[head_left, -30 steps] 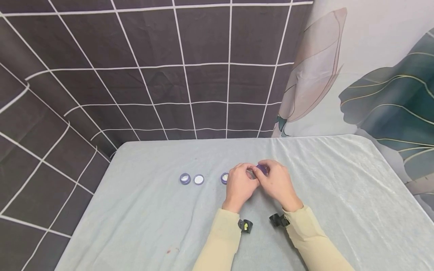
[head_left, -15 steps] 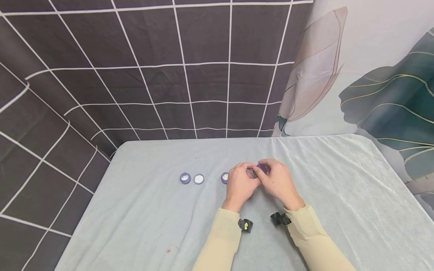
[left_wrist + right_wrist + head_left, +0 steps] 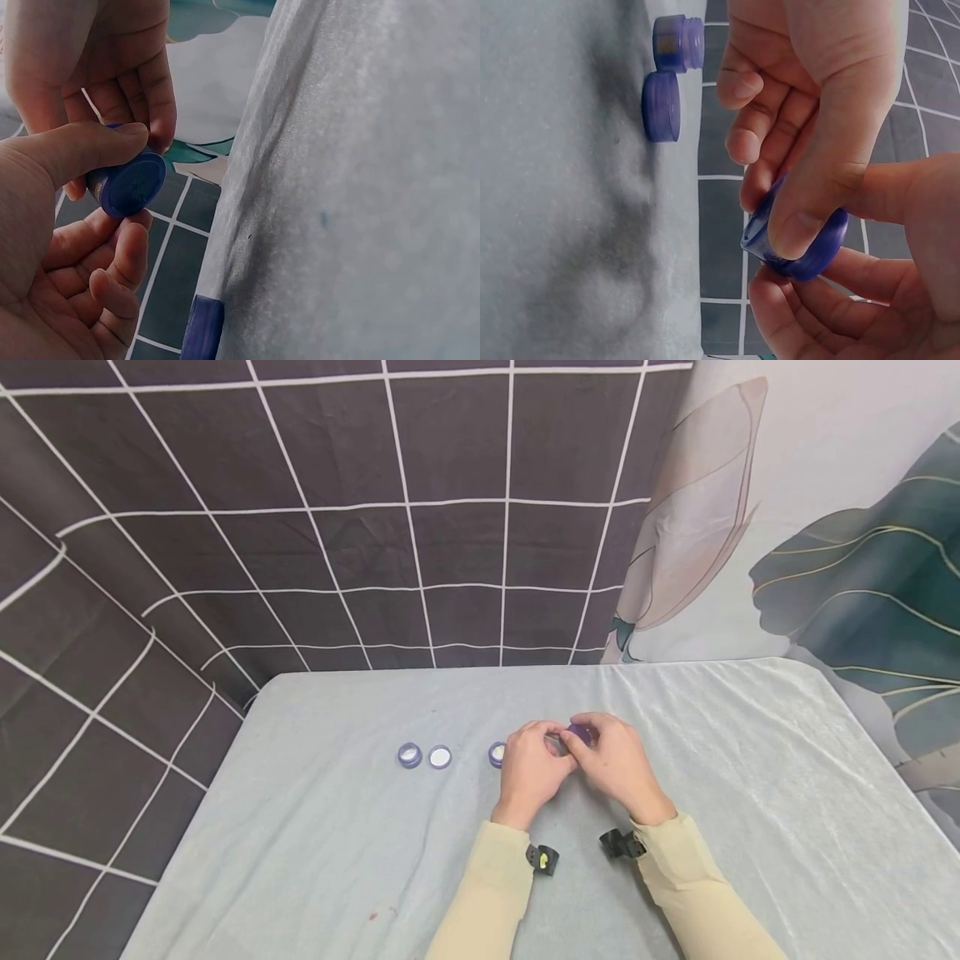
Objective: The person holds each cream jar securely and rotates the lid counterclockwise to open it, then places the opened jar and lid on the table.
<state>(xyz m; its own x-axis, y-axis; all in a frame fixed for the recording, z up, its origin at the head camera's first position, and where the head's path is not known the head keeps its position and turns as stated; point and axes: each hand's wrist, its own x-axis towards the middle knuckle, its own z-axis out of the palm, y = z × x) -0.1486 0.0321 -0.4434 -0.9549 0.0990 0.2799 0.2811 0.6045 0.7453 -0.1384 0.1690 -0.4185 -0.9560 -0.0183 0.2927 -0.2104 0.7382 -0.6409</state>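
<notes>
In the head view my left hand (image 3: 531, 768) and right hand (image 3: 615, 768) meet over the table, both gripping one small round purple jar (image 3: 581, 735). The left wrist view shows my left thumb pressing the side of this jar (image 3: 135, 184), its flat round end turned to the camera. My right fingers curl behind it there. In the right wrist view both hands' fingers surround the purple jar (image 3: 821, 244). Whether its lid is seated cannot be told. Another purple jar (image 3: 495, 755) stands just left of my left hand, which partly covers it.
Farther left on the light cloth-covered table (image 3: 337, 827) stand a purple jar (image 3: 409, 756) and a round piece with a white inside (image 3: 440, 757). The right wrist view shows a jar with a threaded neck (image 3: 679, 43) beside a purple lid (image 3: 661, 107). A dark gridded curtain (image 3: 450, 543) hangs behind.
Both hands keep their grip on the purple jar in nearly the same spot. My right wrist has shifted very slightly to the right. The other pieces on the table have not moved.
</notes>
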